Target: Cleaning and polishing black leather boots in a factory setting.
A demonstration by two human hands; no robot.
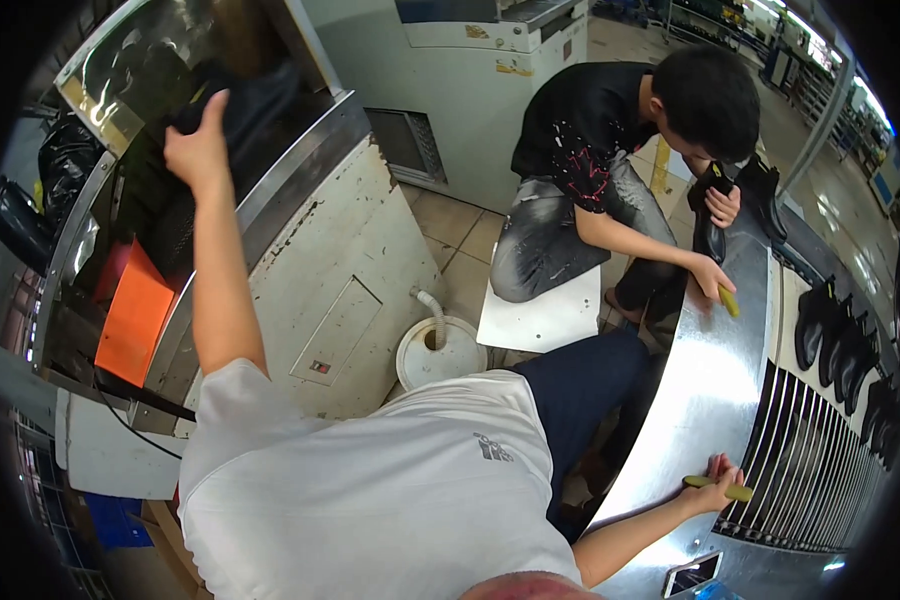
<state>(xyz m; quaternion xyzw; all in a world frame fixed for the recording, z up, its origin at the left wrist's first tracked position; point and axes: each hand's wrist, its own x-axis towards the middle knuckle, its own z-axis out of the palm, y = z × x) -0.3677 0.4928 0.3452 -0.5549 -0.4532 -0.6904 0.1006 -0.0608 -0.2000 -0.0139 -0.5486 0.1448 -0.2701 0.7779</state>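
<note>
My left hand is stretched far out to the upper left, at the opening of a metal machine. It grips a dark, blurred black boot; the thumb shows, while the other fingers are mostly hidden. On the right, my right hand rests at the edge of a shiny metal worktop. Its fingers are closed round a yellow-green stick-like tool, whose ends stick out on both sides of the hand.
A co-worker sits opposite, holding a black boot and a similar yellow-green tool. Black boots line a conveyor beyond the roller rack. An orange panel hangs on the machine. A phone lies near my right forearm; a white bucket stands below.
</note>
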